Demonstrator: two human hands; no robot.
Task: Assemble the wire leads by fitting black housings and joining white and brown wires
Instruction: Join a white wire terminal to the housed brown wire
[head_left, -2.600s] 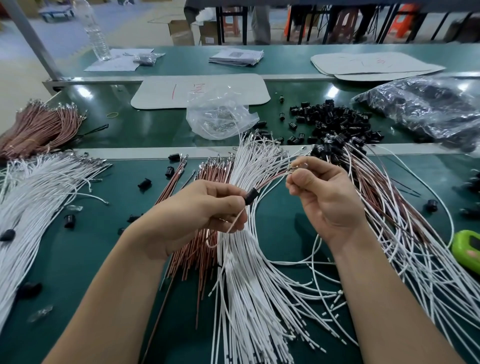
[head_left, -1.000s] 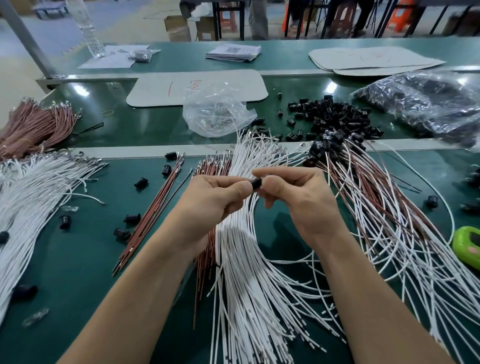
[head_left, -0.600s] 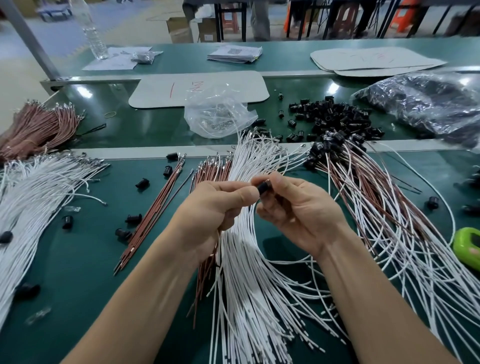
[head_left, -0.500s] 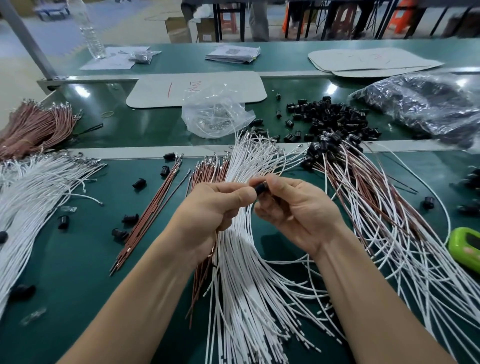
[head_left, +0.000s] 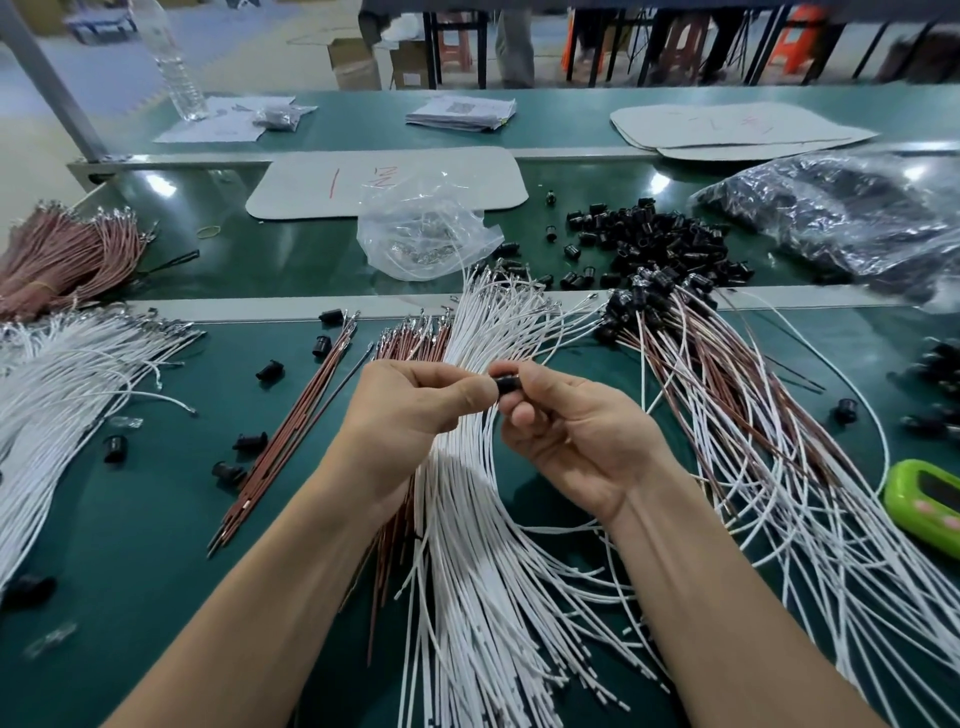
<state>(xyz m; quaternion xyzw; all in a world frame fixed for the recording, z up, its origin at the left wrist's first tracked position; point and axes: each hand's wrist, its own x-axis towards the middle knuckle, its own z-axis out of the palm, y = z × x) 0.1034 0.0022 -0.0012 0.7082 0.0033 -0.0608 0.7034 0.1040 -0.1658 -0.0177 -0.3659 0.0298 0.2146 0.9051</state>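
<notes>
As both hands meet above white wires, right hand pinching a black housing, left hand pinching its other end

The green bench carries fanned white wires at centre, brown wires to their left, heaped black housings farther back beside a clear bag, a green device at right

Both hands, left hand, right hand, pinching black housing, white wires beneath
</notes>
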